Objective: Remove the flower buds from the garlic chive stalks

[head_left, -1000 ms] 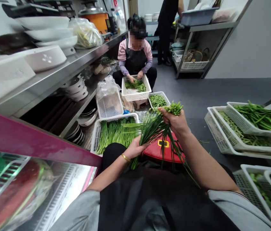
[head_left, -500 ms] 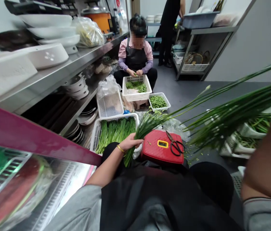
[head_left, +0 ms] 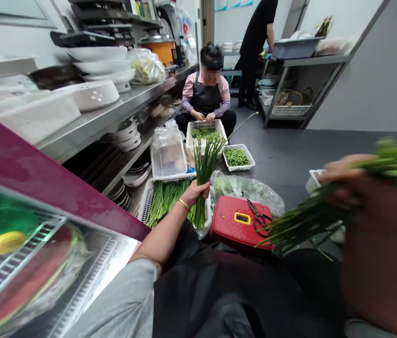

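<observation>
My left hand (head_left: 197, 191), with a gold bangle at the wrist, is closed around an upright bunch of flowering chives (head_left: 206, 162) in front of the white basket (head_left: 144, 203). More long chives (head_left: 163, 199) lie inside that basket. At the right, my right hand (head_left: 344, 180) is blurred by motion but wrapped round a thicker bunch of chives (head_left: 299, 220). This bunch slants, its lower ends beside the red plastic box (head_left: 227, 223). On the box's lid rest black-handled scissors (head_left: 260, 220).
Opposite sits a person (head_left: 207, 94) with both hands over a white basket (head_left: 188, 141). A small tray of cut green pieces (head_left: 237, 157) and a plastic bag (head_left: 272, 199) lie on the floor. Steel shelving (head_left: 128, 98) runs along the left; another person (head_left: 255, 51) stands behind.
My right hand has come lower and inward with its bunch, whose ends now hang by the red box. The left bunch has turned more upright, apart from the right one. The view has shifted.
</observation>
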Tool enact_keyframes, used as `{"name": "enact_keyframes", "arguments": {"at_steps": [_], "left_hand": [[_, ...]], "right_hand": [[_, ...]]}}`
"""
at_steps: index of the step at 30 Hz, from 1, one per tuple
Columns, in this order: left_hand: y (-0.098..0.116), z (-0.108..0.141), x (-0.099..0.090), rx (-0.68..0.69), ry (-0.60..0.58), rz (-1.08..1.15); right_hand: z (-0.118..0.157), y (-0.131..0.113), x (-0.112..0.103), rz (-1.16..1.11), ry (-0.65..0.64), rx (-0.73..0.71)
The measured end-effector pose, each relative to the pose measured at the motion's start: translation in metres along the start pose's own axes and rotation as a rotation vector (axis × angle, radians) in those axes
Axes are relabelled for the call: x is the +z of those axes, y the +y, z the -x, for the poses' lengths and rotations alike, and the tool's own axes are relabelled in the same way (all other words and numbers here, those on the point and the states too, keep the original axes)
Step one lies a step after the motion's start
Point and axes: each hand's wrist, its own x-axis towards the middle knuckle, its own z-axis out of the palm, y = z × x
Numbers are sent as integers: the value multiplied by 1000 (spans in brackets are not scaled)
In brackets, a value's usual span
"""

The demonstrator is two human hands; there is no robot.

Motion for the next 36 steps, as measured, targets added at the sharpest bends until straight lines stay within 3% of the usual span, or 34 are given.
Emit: {"name": "enact_keyframes", "arguments": {"at_steps": [2,4,8,15,24,27,30,33,36], "left_hand": [[2,0,15,7,-29,35],[2,2,31,-3,-92,85],[1,15,52,-86,-222,160],[-7,33,44,-196,-347,133],[-16,45,37,-247,-441,102],[-16,47,36,-221,-399,124],[-16,48,34,-220,-354,114],[-16,50,32,-221,-346,95],[-17,52,31,-216,-370,61]], "right_hand": [[3,18,39,-53,-209,193],[-1,35,69,-109,-324,335],[-17,60,93,-182,-210,359],[-28,65,83,-165,-57,244],[-36,74,74,-80,-67,163],[-38,66,58,-122,-51,110],[-43,58,32,-224,127,27],[-49,62,17,-322,210,90],[-55,73,21,-366,130,197]]}}
